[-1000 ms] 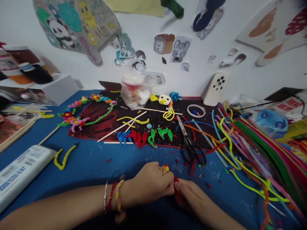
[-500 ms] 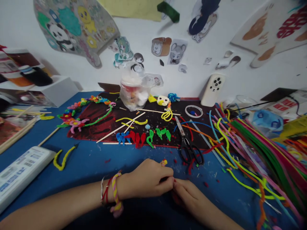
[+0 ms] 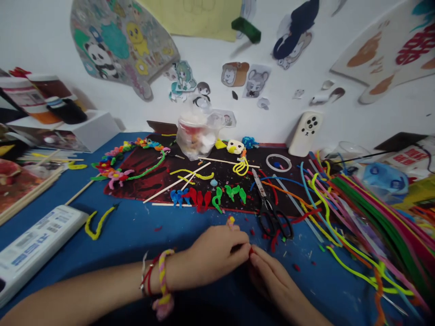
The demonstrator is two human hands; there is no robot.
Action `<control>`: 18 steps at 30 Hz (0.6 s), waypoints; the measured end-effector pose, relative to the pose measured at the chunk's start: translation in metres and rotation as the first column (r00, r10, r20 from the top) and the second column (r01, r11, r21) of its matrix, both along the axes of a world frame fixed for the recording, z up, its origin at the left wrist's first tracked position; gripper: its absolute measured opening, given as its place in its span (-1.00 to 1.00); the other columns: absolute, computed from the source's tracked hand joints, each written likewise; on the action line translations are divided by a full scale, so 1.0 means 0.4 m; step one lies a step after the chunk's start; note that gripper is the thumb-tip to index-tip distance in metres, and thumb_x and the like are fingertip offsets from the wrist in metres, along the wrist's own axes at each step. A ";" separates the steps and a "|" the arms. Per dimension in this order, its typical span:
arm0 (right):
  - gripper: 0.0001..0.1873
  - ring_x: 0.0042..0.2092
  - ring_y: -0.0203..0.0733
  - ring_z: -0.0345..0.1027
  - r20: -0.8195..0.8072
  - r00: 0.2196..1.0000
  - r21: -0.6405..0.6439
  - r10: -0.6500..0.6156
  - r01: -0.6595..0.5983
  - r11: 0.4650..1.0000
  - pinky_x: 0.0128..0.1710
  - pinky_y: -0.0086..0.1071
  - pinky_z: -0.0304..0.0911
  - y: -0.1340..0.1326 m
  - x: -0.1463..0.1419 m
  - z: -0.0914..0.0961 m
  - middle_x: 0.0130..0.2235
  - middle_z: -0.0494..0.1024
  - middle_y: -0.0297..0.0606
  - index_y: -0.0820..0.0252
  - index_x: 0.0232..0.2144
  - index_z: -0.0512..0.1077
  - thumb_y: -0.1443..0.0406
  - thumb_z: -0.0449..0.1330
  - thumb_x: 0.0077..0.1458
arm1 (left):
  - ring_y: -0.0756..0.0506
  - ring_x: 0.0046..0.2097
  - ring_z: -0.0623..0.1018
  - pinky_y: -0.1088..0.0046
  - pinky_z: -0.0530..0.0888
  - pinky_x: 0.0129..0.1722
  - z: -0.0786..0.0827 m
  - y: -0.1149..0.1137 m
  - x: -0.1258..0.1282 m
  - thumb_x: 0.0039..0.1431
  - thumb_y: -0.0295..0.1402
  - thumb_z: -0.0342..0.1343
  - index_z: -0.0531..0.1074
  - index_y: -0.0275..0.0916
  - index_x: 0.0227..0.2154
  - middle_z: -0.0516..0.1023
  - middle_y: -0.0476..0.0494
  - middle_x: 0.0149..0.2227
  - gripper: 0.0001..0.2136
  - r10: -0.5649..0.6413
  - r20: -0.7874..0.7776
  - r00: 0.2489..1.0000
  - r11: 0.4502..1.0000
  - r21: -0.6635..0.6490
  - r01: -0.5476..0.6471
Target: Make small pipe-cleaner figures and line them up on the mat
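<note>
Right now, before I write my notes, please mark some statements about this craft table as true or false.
1. The left hand and right hand meet at a small red piece over the blue table. True.
2. The scissors lie left of the left hand. False: they lie beyond the right hand, across the dark mat's edge.
3. The left wrist wears braided bracelets. True.
4. The yellow pipe cleaner nearest the white box lies on the dark mat. False: it lies on the blue table.
</note>
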State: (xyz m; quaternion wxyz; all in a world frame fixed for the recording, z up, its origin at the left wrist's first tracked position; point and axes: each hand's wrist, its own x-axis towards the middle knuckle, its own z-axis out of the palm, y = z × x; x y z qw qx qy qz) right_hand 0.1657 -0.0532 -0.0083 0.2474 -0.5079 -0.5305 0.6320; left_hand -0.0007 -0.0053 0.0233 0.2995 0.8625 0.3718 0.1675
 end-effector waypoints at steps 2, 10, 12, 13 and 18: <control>-0.59 -0.54 -0.37 -0.11 -0.024 0.999 -0.032 0.039 -0.040 0.999 -0.59 -0.52 -0.11 -0.001 0.003 0.003 -0.58 0.04 -0.47 0.16 -0.48 0.18 -0.03 -0.11 0.14 | 0.04 -0.45 0.30 0.54 0.26 -0.42 0.030 0.042 -0.034 0.15 -0.42 -0.07 0.33 -0.28 -0.55 0.33 0.02 -0.52 -0.80 0.091 -0.087 0.992 0.988 0.130 -0.080; -0.63 -0.50 -0.38 -0.06 0.091 0.987 0.048 0.135 -0.139 0.989 -0.53 -0.52 -0.07 0.001 0.011 -0.001 -0.54 0.12 -0.44 0.17 -0.49 0.14 0.06 -0.14 0.21 | 0.05 -0.51 0.36 0.55 0.25 -0.48 0.031 0.208 -0.185 0.15 -0.24 -0.07 0.45 -0.29 -0.48 0.45 -0.01 -0.54 -0.72 0.284 -0.081 0.955 0.957 0.087 -0.277; -0.64 -0.51 -0.39 -0.07 0.109 0.982 0.050 0.152 -0.158 0.986 -0.54 -0.51 -0.08 0.001 0.013 -0.004 -0.54 0.11 -0.45 0.17 -0.48 0.15 0.07 -0.14 0.21 | 0.05 -0.51 0.37 0.54 0.25 -0.49 0.005 0.227 -0.194 0.13 -0.22 -0.05 0.45 -0.28 -0.53 0.46 -0.02 -0.54 -0.71 0.304 -0.111 0.946 0.953 0.056 -0.299; -0.64 -0.51 -0.39 -0.07 0.120 0.980 0.050 0.157 -0.164 0.985 -0.54 -0.51 -0.08 0.000 0.014 -0.005 -0.55 0.11 -0.45 0.17 -0.48 0.15 0.07 -0.14 0.21 | 0.04 -0.51 0.38 0.53 0.25 -0.49 -0.004 0.232 -0.196 0.11 -0.21 -0.03 0.46 -0.27 -0.52 0.46 -0.02 -0.54 -0.72 0.304 -0.130 0.944 0.953 0.058 -0.299; -0.64 -0.49 -0.38 -0.03 0.149 0.975 0.072 0.165 -0.177 0.982 -0.51 -0.50 -0.04 -0.005 0.017 -0.005 -0.54 0.14 -0.44 0.18 -0.49 0.16 0.08 -0.15 0.22 | -0.08 -0.29 0.41 0.41 0.31 -0.30 0.017 0.239 -0.221 0.10 -0.25 -0.03 0.41 -0.27 -0.17 0.45 -0.16 -0.32 -0.71 0.319 -0.193 0.928 0.916 0.314 -0.249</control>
